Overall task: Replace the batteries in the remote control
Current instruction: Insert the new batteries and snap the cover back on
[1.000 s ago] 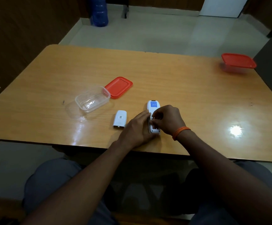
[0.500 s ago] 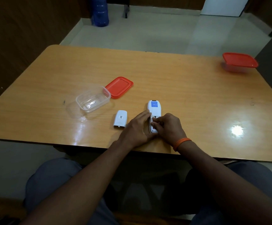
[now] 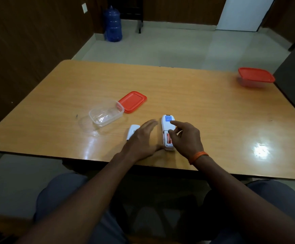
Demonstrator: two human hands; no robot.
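Observation:
A white remote control lies face down near the table's front edge, its battery bay uncovered with red batteries showing inside. My right hand hovers over the bay, fingers loosely spread, index finger stretched over the remote's blue label. My left hand is to the remote's left with its fingers extended, thumb near the remote's lower end. It partly covers the white battery cover lying on the table.
An open clear plastic box and its red lid lie left of the remote. A second box with a red lid sits at the far right corner. The wooden table reaches to my lap.
Both hands have come off the remote's battery bay. The left hand moved left over the battery cover, the right hand lifted and spread, and the red batteries now show.

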